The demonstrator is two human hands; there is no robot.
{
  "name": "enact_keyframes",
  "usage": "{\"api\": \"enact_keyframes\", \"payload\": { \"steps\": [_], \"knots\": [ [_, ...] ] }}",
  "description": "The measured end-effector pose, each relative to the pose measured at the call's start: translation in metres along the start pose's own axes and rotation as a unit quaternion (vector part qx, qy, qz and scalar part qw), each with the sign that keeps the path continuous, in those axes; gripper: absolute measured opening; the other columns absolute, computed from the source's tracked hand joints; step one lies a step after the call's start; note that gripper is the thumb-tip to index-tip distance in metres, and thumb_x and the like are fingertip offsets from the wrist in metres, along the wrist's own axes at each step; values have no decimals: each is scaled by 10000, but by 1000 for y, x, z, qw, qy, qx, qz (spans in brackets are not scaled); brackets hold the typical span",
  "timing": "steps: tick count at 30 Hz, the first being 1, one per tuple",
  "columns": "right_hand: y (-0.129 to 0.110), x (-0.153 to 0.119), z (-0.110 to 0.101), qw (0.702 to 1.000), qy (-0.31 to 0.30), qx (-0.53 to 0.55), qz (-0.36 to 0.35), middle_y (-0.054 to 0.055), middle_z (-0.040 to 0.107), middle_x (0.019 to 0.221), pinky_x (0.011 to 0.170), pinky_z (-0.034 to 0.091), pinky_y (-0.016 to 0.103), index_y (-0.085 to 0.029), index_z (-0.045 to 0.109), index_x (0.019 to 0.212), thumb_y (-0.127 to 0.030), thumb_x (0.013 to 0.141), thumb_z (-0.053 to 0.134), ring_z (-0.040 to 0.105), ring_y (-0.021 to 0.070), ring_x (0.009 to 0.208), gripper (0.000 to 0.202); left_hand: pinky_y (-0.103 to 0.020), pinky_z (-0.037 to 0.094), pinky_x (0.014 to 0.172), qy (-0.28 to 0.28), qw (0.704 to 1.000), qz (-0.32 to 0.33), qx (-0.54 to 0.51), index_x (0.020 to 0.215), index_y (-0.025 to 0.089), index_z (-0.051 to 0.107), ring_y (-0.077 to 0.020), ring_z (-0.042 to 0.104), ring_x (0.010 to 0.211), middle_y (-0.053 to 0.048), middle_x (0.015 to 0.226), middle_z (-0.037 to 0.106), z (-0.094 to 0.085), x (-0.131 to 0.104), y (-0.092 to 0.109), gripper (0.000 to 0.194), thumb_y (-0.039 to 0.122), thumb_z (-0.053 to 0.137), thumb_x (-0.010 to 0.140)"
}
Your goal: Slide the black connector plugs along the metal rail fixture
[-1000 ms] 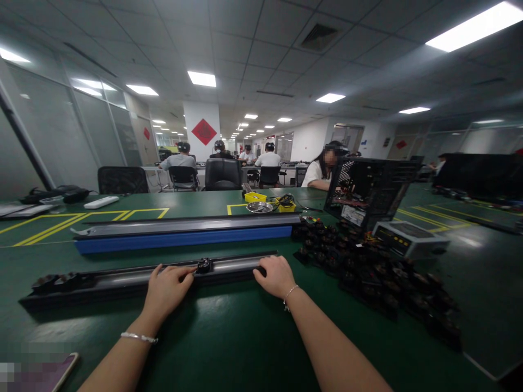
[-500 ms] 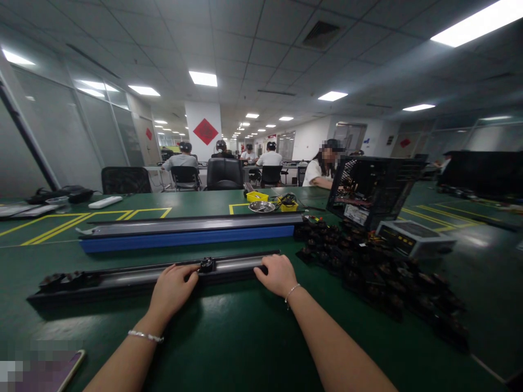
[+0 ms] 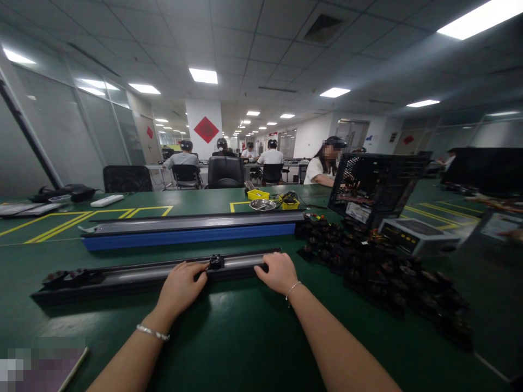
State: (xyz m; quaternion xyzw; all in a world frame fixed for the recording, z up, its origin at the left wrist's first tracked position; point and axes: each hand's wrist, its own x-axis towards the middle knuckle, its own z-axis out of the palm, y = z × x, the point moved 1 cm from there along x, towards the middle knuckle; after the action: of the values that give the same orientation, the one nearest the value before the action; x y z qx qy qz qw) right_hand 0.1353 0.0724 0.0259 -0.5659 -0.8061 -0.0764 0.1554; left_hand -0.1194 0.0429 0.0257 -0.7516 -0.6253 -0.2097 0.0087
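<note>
While both hands press it, rail lies underneath.

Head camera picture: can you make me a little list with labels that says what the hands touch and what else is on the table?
Left hand: rests on the black rail, fingers beside a small black clip on it
Right hand: rests on the rail's right end
Behind the rail: blue bar
Right of the rail: pile of black parts
Farther back: metal bowl, yellow box, open computer case
Table: green
</note>
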Motion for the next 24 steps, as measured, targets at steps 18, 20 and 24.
{"api": "enact_keyframes", "payload": {
  "steps": [18, 20, 24],
  "knots": [
    [2, -1, 1, 1000, 0, 3, -8, 40, 636, 791, 699, 297, 298, -198, 578, 713, -557, 808, 419, 539, 188, 801, 403, -359, 391, 945, -21, 1000, 14, -2, 1098, 186, 593, -215, 574, 1018, -65, 1083, 651, 5, -1, 7, 414, 367, 411, 773],
    [2, 0, 2, 1000, 1, 8, -7, 38, 637, 785, 699, 298, 297, -200, 574, 702, -567, 803, 424, 538, 183, 793, 410, -352, 384, 952, -25, 1000, 6, -2, 1106, 200, 589, -208, 570, 1032, -58, 1099, 646, 5, 0, 7, 413, 364, 409, 772],
    [2, 1, 4, 1000, 0, 12, -4, 42, 636, 787, 709, 295, 299, -198, 574, 709, -567, 807, 416, 535, 184, 795, 413, -342, 374, 961, -35, 999, 2, -4, 1133, 206, 580, -202, 562, 1053, -50, 1131, 633, 5, 0, 5, 430, 366, 403, 775]
  ]
}}
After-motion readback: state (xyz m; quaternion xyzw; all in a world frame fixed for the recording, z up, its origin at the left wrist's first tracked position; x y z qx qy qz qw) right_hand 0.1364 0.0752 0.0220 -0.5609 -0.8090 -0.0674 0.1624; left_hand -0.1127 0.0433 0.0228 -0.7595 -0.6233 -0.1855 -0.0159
